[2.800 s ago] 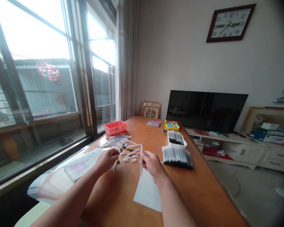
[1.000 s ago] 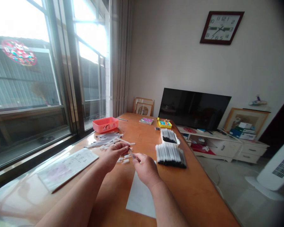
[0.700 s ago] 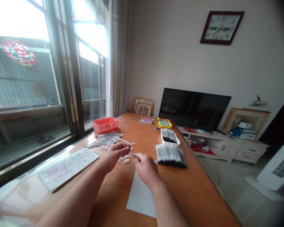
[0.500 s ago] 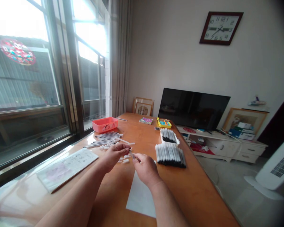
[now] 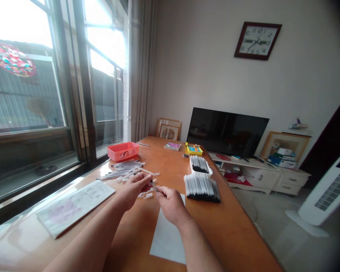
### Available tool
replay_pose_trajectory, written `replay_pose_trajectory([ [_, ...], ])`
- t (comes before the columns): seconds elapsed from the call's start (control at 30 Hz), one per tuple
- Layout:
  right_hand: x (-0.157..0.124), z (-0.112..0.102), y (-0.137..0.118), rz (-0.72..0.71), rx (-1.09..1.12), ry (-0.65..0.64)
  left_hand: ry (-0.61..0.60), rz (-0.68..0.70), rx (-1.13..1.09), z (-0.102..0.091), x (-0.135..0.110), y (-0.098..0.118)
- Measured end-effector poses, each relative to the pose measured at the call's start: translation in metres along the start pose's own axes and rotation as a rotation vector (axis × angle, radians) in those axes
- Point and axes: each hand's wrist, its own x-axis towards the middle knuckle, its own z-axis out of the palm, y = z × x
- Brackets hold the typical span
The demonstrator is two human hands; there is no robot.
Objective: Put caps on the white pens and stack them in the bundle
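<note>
My left hand (image 5: 140, 187) and my right hand (image 5: 171, 204) meet over the middle of the table, fingers pinched on one pen (image 5: 154, 186). A dark part of it shows by the left fingertips and a pale part by the right ones; the rest is covered by my fingers. Short white pen caps (image 5: 149, 196) lie on the table just beyond my hands. Past my left hand is a loose heap of thin pens (image 5: 123, 170). To the right of my right hand sits a neat pile of clear pens with black ends (image 5: 202, 189).
A white tray (image 5: 210, 174) holding more pens stands behind the pile. At the back left is a red plastic basket (image 5: 123, 152). A notebook (image 5: 76, 206) lies left of my arm, and a white sheet (image 5: 167, 238) is under my right forearm. A yellow box (image 5: 195, 150) sits farther back.
My view has turned slightly right. My hands remain together at the pen, and a little more of the pen shows between their fingertips.
</note>
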Motion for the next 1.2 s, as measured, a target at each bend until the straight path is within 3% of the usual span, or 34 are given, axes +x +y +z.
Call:
replay_pose_trajectory([
  [0.37, 0.0002, 0.002, -0.0036, 0.138, 0.336, -0.096, -0.136, -0.041, -0.184, 0.0007, -0.0013, 0.0034],
  [0.57, 0.0005, 0.0028, -0.0049, 0.11, 0.344, -0.086, -0.025, -0.081, -0.143, 0.0015, -0.0009, -0.0002],
  [0.77, -0.0004, 0.003, -0.0048, 0.157, 0.388, -0.103, -0.093, -0.085, -0.145, 0.0033, -0.0019, 0.0038],
  [1.2, 0.0007, 0.0049, -0.0012, 0.197, 0.411, -0.133, 0.001, -0.06, -0.238, 0.0046, -0.002, 0.0041],
])
